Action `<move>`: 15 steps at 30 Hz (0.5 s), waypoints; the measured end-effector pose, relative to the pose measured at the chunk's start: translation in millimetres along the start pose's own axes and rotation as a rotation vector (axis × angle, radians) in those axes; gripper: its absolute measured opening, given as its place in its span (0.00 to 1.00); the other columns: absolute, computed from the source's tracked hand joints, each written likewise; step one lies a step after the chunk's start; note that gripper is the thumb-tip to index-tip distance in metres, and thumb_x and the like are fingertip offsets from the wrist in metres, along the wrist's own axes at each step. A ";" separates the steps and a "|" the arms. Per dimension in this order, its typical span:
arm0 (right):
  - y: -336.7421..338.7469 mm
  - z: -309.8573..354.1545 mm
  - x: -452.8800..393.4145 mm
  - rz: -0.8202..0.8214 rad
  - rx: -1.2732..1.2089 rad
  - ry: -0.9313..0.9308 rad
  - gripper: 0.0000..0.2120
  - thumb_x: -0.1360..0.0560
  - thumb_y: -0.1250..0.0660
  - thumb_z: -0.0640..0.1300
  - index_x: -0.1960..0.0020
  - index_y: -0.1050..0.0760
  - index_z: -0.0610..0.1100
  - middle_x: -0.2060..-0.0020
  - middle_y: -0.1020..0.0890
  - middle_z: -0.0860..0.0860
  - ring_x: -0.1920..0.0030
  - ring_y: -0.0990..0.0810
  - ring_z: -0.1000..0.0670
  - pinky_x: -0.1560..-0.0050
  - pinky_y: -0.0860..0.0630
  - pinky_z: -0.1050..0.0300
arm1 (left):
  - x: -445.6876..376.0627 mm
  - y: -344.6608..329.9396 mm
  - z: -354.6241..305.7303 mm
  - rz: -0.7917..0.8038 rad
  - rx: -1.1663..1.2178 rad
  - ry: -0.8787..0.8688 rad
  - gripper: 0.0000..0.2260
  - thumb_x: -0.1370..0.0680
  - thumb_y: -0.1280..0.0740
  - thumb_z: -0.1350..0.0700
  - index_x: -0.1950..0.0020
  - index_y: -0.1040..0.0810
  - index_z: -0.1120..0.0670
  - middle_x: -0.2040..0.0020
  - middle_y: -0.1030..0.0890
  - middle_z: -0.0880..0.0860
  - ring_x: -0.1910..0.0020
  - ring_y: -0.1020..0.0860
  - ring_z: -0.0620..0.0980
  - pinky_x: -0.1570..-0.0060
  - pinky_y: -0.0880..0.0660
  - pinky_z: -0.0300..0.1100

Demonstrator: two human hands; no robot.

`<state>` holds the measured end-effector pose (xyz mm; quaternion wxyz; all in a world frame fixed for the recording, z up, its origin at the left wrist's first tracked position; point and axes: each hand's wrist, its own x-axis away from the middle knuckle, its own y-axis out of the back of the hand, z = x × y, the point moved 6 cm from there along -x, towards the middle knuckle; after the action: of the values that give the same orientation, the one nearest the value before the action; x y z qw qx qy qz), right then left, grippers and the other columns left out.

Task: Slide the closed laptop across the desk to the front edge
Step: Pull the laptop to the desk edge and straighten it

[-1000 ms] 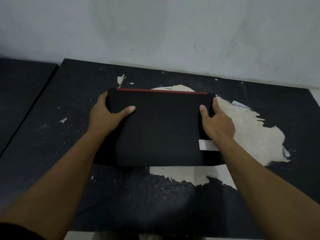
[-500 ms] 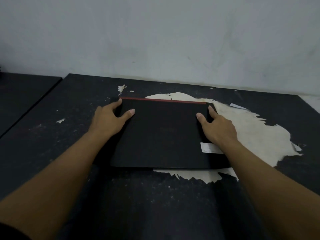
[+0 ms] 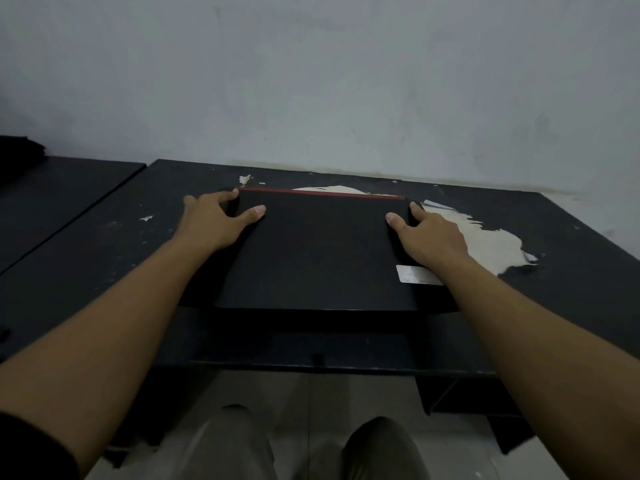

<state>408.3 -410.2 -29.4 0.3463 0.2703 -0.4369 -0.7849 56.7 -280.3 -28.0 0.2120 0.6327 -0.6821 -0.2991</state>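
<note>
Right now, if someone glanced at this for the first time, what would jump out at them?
First, the closed black laptop with a red strip along its far edge, lying mid-desk. The left hand and right hand grip its two far corners, thumbs on the lid. Next, the pale patch where the dark desk surface has peeled away, right of the laptop.

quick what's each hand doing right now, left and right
Left hand: gripping the closed laptop at its far left corner, thumb on the lid.
Right hand: gripping the laptop's far right corner, thumb on the lid.
</note>
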 end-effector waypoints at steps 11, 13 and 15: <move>6.8 -23.2 46.0 -0.003 -0.034 -0.004 0.38 0.22 0.44 0.72 0.18 0.39 0.54 0.24 0.28 0.47 0.25 0.32 0.39 0.32 0.32 0.45 | 42.8 0.4 4.2 0.007 0.012 0.001 0.40 0.31 0.29 0.28 0.22 0.29 0.44 0.22 0.39 0.61 0.24 0.35 0.60 0.26 0.38 0.55; 1.8 -33.5 47.8 -0.005 -0.045 -0.022 0.38 0.22 0.43 0.72 0.18 0.39 0.54 0.25 0.28 0.47 0.26 0.31 0.39 0.32 0.31 0.45 | 43.1 -10.2 8.4 0.021 -0.002 0.017 0.41 0.32 0.29 0.27 0.22 0.29 0.42 0.23 0.39 0.61 0.25 0.33 0.62 0.26 0.38 0.59; -3.9 -39.3 48.9 -0.003 -0.051 -0.029 0.38 0.22 0.42 0.72 0.18 0.38 0.54 0.26 0.27 0.46 0.27 0.30 0.39 0.33 0.31 0.45 | 44.4 -15.9 12.1 0.028 -0.018 0.025 0.42 0.33 0.30 0.26 0.22 0.29 0.42 0.23 0.38 0.61 0.27 0.31 0.62 0.27 0.36 0.59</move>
<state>405.7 -466.4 -57.3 0.3455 0.2506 -0.4211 -0.8003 55.5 -322.9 -51.6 0.2305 0.6247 -0.6855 -0.2944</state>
